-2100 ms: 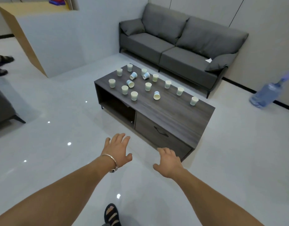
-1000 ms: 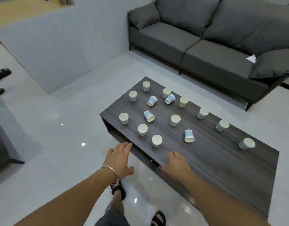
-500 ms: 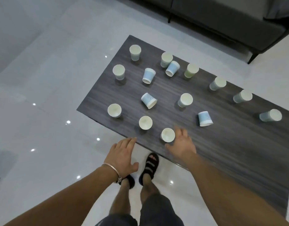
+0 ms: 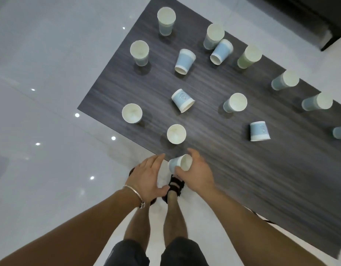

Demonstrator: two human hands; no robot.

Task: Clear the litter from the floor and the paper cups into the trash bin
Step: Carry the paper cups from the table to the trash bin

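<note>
- Floor [image 4: 41, 77]: I am looking down on pale glossy tiles that are reflecting small spots of light, filling the left and lower part of the view.
- Coffee table [image 4: 262, 179]: a dark wood-grain top is running diagonally from upper centre to lower right; I am standing at its near edge.
- Sofa [image 4: 310, 14]: only a dark base and one leg are showing at the upper right corner.
- Legs and sandals [image 4: 176, 186]: bare legs in dark shorts are standing on the tiles just beside the table edge, black sandals on the feet.
- Right hand [image 4: 196, 173]: it is grasping a paper cup [image 4: 180, 163] from the side, thumb below and fingers curled over the rim; the cup is tilting with its mouth toward the right, at the table's near edge.
- Left hand [image 4: 147, 176]: it is hovering released, fingers straight and loosely together, just beside the held cup; I cannot tell whether the fingertips are touching it. A metal bracelet [image 4: 133, 192] is sitting on the wrist.
- Standing cups: an upright cup [image 4: 176, 134] is standing nearest the hands, another [image 4: 132, 113] to its left, more spreading toward the far edge.
- Tipped cups: a blue cup [image 4: 182, 100] is lying on its side mid-table, another blue one [image 4: 260, 131] to the right.
</note>
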